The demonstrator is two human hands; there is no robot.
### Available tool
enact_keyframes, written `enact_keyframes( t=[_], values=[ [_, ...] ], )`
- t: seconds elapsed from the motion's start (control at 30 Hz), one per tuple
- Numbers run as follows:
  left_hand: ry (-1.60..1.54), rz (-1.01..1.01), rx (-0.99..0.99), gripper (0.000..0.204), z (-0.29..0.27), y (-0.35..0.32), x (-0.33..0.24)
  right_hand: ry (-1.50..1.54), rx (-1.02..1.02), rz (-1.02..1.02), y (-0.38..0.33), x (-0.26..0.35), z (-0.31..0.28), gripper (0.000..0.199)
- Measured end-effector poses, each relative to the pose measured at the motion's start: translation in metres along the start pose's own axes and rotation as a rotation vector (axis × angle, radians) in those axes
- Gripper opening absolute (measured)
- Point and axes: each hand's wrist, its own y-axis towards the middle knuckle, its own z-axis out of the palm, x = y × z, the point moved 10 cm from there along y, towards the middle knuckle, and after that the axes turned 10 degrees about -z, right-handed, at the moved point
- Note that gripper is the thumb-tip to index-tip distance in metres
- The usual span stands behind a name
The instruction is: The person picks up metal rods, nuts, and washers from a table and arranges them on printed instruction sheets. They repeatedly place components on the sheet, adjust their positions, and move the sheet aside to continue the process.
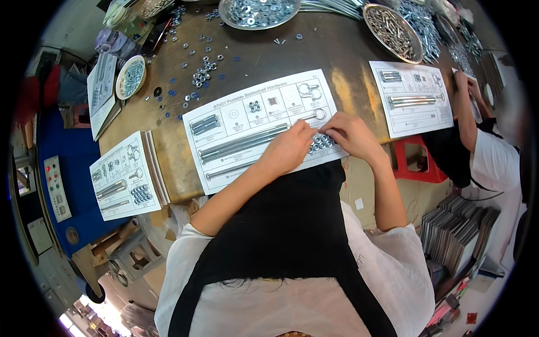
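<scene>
Steel nuts (321, 142) clustered on white parts card (247, 121): left hand (289, 147) and right hand (345, 132) pinch them into rows. Long bolts (241, 143) already placed on card; several outlines unfilled.

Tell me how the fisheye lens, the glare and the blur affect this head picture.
Head view: strong fisheye, the table edge bows and black corners ring the frame; glare gleams on the brown tabletop beside the middle sheet; centre sharp, with left hand and right hand on nuts; rim soft, lower left overexposed.
</scene>
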Motion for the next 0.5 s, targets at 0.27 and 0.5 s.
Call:
enact_keyframes(
  t=[0.27,0.5],
  values=[
    [0.241,-0.436,-0.718,0.016,-0.233,0.01,0.16,0.168,-0.14,-0.175,0.098,0.045,0.021,0.017],
    [0.202,-0.466,-0.7,0.019,-0.231,0.012,0.243,-0.037,-0.298,-0.266,0.263,0.05,0.089,0.018]
  ],
)
